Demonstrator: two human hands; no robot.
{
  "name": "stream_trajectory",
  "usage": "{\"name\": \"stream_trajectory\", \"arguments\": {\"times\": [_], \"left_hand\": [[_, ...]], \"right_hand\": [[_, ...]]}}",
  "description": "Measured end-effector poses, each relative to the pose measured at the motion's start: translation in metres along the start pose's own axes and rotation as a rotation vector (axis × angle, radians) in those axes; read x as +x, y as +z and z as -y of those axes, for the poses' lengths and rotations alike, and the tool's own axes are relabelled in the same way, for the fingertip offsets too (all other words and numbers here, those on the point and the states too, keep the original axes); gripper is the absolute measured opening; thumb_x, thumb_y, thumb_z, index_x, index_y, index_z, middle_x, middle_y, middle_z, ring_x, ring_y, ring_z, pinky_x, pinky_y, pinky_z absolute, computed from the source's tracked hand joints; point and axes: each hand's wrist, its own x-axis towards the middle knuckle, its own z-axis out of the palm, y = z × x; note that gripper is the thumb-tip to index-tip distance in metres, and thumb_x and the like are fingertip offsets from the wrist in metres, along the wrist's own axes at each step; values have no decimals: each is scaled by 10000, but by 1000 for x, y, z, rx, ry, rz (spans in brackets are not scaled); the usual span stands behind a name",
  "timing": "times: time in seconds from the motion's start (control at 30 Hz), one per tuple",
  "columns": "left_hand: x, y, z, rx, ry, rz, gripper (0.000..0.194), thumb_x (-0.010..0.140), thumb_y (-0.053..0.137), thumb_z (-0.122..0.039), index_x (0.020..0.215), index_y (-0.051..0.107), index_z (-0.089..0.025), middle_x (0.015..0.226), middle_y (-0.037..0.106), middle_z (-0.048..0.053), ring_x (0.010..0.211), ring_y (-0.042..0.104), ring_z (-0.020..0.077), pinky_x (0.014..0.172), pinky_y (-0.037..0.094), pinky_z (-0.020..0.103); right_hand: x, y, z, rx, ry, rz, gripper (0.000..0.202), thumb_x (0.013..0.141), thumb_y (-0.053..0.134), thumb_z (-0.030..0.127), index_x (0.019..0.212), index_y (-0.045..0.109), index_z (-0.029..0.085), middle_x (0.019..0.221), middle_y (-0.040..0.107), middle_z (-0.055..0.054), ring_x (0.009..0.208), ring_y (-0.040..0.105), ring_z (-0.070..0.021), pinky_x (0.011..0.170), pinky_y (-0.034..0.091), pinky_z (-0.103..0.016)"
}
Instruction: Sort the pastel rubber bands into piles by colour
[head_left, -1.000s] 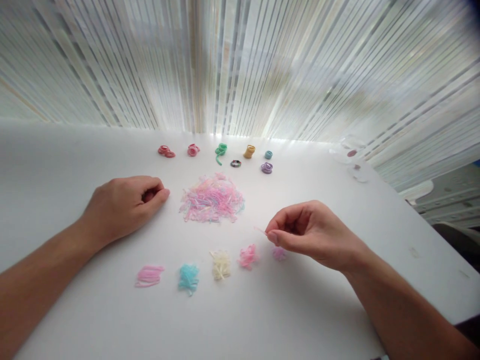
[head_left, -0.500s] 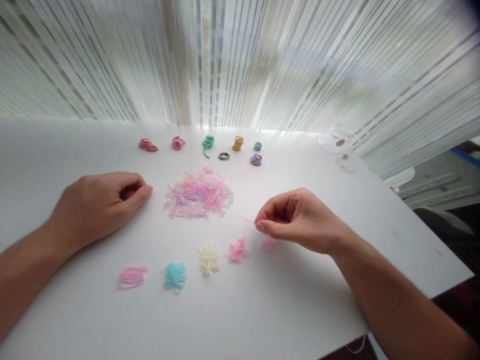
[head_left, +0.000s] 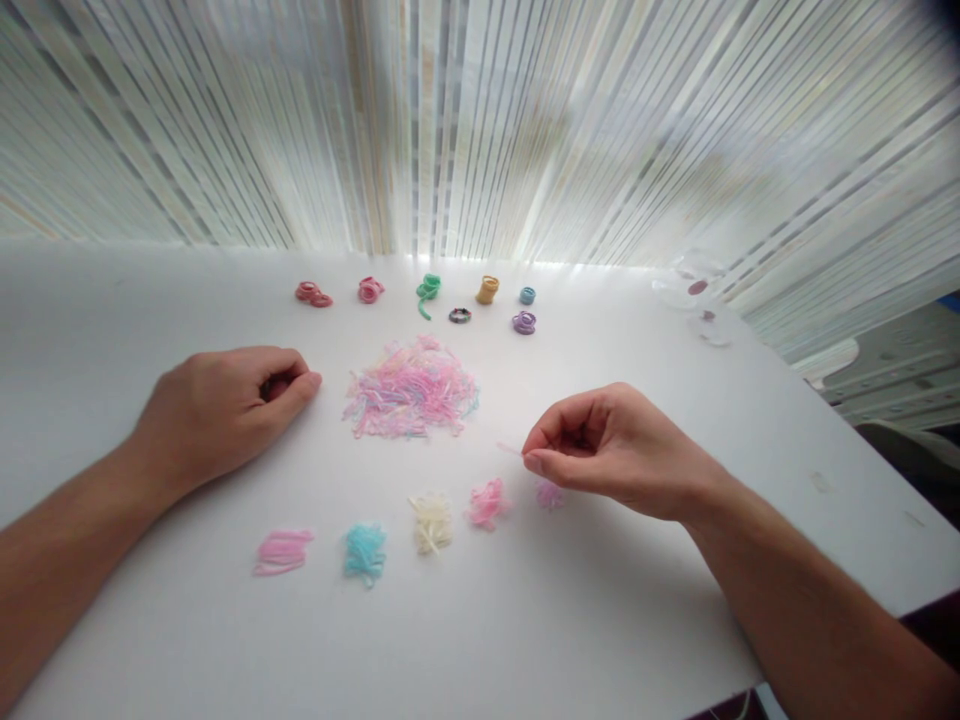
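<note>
My right hand point(head_left: 615, 450) pinches a thin pale pink strand point(head_left: 511, 448) between thumb and forefinger, above a small lilac bunch point(head_left: 550, 494). My left hand point(head_left: 232, 410) rests on the table with its fingers curled; whatever it may hold is hidden. Between the hands lies a loose pile of mostly pink strands point(head_left: 412, 390) with some blue and yellow ones. Nearer the front are separate bunches: pink-lilac point(head_left: 283, 552), turquoise point(head_left: 365, 552), cream point(head_left: 431, 524) and pink point(head_left: 489, 503).
Along the back of the white table point(head_left: 465, 640) are coiled bands: red point(head_left: 313, 294), pink point(head_left: 370, 290), green point(head_left: 429, 288), yellow point(head_left: 487, 290), blue point(head_left: 527, 295) and purple point(head_left: 524, 323). A beaded ring point(head_left: 460, 316) and clear plastic pieces point(head_left: 709, 328) lie there too. A striped curtain point(head_left: 450, 130) hangs behind.
The view has shifted, so everything on the table appears slightly farther right. Both hands keep nearly the same pose, and the strand is still in my right hand.
</note>
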Motion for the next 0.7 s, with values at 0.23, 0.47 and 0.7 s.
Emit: {"name": "stream_trajectory", "arguments": {"times": [0.23,0.47,0.7], "left_hand": [[0,0,-3,0,-19,-3,406,888,430,-585,803,648,-253,798,695,19,736,573,206,675,342,319],[1,1,0,5,-29,-10,396,885,444,-584,832,663,-258,825,694,11,751,574,209,683,349,321],[4,2,0,22,-57,5,409,858,438,-595,844,677,-264,835,698,26,761,574,229,684,345,324]], "right_hand": [[-2,-10,0,-51,-5,-1,156,758,792,336,735,798,182,608,680,-23,538,517,-126,470,362,-255],[-5,-31,0,-216,4,40,148,776,757,324,729,805,193,571,620,10,518,461,-105,468,320,-243],[-15,-42,7,-464,-72,98,140,796,721,260,748,848,226,586,663,14,556,484,-121,508,360,-254]]}}
